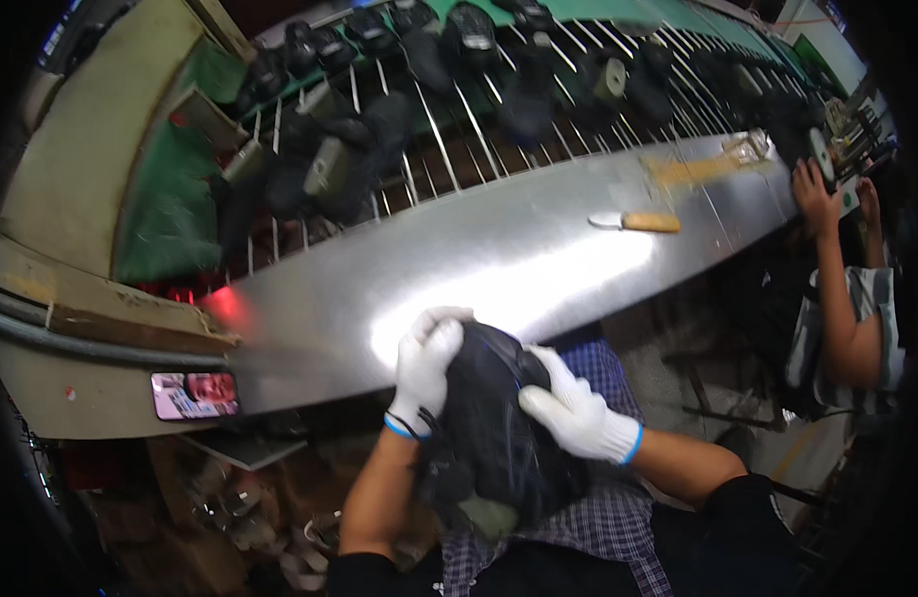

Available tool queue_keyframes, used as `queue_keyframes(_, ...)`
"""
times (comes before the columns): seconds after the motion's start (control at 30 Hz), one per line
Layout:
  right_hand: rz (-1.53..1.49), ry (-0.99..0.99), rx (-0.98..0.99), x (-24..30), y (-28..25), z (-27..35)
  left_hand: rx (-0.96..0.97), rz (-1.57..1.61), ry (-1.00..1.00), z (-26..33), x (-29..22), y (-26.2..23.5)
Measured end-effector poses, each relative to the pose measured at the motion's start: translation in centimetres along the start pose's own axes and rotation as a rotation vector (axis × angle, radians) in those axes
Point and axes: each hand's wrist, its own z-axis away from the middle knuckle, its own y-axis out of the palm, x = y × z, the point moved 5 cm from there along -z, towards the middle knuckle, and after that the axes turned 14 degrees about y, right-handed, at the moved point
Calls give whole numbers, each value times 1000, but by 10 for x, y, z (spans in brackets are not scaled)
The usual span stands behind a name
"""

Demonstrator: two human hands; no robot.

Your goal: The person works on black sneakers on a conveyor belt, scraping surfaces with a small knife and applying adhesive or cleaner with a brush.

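Between my gloved hands, in front of my body, is a black shoe upper (494, 408) with a grey-green block, apparently a last (489, 517), showing at its near end. My left hand (429, 363) grips the far left side of the upper, thumb on top. On the right side my right hand (578, 408) holds it, fingers curled round the edge and thumb pressed on top. The parts of the upper under my fingers are hidden. Both gloves are white with blue cuffs. Beyond them, on the metal bench, lies a knife (633, 222) with a wooden handle.
The metal bench (330, 289) runs across in front of me. A phone (194, 395) lies at its left end. Behind it, a rack of metal rods (439, 139) carries several black shoes (469, 30). At the right, a co-worker's hand (817, 199) is near some equipment.
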Motion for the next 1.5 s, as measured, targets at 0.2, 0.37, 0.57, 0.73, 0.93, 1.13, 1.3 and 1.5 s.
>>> queue_keyframes(0.2, -273, 171, 233, -19, 21, -42, -37, 186, -23, 6, 6, -13)
queue_keyframes(0.37, 145, 195, 133, 28, 0, -40, 12, -209, 172, -6, 1, -13)
queue_keyframes(0.57, -108, -120, 388, 66, 9, -112, 38, -462, 438, -15, -27, -9)
queue_keyframes(0.73, -16, 117, 477, -34, 45, -20, -251, -130, 161, 25, -44, -65)
queue_keyframes(0.93, -702, 199, 473, -131, 14, -20, -472, 293, 88, -11, -7, -48)
queue_keyframes(1.13, -940, 4, 453, 52, -71, -74, -338, -27, 336, -93, -58, -63)
queue_keyframes(1.3, -244, -147, -23, 137, -145, -153, -237, -468, 528, -138, -95, -49)
queue_keyframes(1.5, 842, -501, -510, 225, -229, -204, 72, -1268, 805, -242, -141, 9)
